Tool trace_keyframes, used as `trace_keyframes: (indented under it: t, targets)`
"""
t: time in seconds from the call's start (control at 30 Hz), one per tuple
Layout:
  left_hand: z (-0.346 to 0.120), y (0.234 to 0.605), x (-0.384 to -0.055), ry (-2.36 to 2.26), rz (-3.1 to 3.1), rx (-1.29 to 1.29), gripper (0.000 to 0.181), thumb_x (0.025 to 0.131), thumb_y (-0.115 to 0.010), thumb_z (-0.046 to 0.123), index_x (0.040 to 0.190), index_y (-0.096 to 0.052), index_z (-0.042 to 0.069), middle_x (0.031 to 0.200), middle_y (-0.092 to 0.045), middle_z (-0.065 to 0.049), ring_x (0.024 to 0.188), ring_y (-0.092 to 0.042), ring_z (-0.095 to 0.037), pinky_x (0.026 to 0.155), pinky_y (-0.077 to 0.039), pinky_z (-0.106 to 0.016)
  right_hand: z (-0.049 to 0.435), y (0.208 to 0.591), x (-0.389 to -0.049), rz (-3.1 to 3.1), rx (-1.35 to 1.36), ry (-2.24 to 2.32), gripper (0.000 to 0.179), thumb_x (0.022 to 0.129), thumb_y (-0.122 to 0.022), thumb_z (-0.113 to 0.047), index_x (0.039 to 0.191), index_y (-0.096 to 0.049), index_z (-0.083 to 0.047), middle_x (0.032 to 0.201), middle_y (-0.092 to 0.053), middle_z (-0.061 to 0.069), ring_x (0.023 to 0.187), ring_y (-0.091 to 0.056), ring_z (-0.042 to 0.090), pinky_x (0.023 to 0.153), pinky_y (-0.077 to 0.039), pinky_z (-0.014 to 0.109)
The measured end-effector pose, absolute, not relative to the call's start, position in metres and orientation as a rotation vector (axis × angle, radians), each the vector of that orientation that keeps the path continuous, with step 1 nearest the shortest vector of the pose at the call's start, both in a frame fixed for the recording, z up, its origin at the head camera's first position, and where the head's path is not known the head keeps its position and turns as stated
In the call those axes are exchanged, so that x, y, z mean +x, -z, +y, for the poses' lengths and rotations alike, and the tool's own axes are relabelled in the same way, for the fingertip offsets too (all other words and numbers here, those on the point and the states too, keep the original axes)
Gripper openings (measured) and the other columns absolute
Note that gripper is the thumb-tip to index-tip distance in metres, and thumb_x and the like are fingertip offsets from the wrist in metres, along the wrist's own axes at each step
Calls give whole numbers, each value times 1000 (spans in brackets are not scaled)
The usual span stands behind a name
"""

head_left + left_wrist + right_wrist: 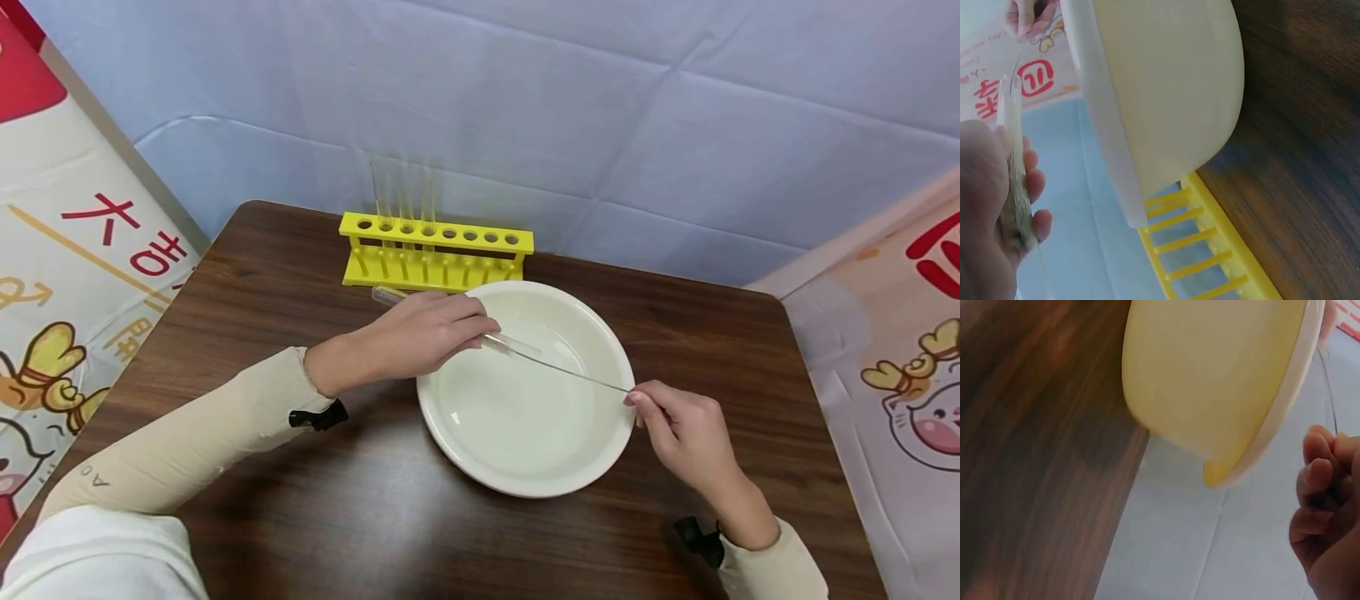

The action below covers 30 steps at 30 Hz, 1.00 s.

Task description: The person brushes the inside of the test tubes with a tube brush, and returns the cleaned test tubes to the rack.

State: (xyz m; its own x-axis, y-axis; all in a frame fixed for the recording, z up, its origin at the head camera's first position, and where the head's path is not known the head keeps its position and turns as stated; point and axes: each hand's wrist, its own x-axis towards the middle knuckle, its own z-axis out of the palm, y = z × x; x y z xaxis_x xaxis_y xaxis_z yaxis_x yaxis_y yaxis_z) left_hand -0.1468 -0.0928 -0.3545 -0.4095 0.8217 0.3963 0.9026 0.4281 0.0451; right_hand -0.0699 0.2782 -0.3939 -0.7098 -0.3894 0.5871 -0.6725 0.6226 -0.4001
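Observation:
My left hand grips a clear glass test tube over the basin's left rim, its mouth pointing right and slightly down. Bristles of a test tube brush show inside the glass in the left wrist view. From the tube's mouth the brush's thin twisted-wire handle runs across the basin. Thumb and fingers of my right hand pinch the wire's end at the right rim. Below both hands sits a round white basin, with what looks like shallow water in it.
Behind the basin stands a yellow test tube rack with three upright test tubes in its left part. The dark wooden table ends at a pale cloth backdrop, and printed cloth panels flank both sides.

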Motion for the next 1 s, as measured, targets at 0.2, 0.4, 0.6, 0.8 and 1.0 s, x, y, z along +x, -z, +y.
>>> trace_keyframes:
  t: [0.2,0.4,0.6,0.8,1.0]
  targets:
    - [-88,352,-146,380,-2337,-1482,23,101,-67,18,121,-69,10,110,-66,-3,96,-64,-19,82,-54,-34,264,390,-65,-2432,770,-1094,31,84,-67,20,81,-69,-11,60,-53,-7,49,-41,-2,46,-36,16]
    - [-83,354,-144,394,-2343,-1498,23,101,-66,17,122,-69,9,110,-65,-3,94,-63,-17,76,-52,-31,249,381,-60,-2492,702,-1250,37,89,-64,18,78,-66,-17,54,-50,-8,44,-40,-1,43,-35,17]
    - [-78,357,-141,403,-2370,-1524,24,101,-67,17,123,-68,8,111,-65,-4,96,-63,-17,80,-52,-30,240,372,-60,-2545,591,-1499,33,99,-57,10,77,-64,-14,51,-49,-5,41,-41,6,39,-35,23]
    - [-71,358,-139,382,-2382,-1586,24,102,-64,17,124,-67,8,111,-65,-4,102,-61,-17,80,-50,-29,233,370,-60,-2611,574,-1633,28,104,-54,1,79,-64,-8,52,-50,-2,40,-41,10,38,-37,27]
    - [-70,353,-138,345,-2417,-1586,25,103,-63,19,125,-67,8,111,-65,-4,100,-60,-17,80,-51,-29,237,375,-61,-2593,729,-1314,18,100,-64,-3,88,-70,-14,62,-56,-8,48,-43,4,45,-38,19]
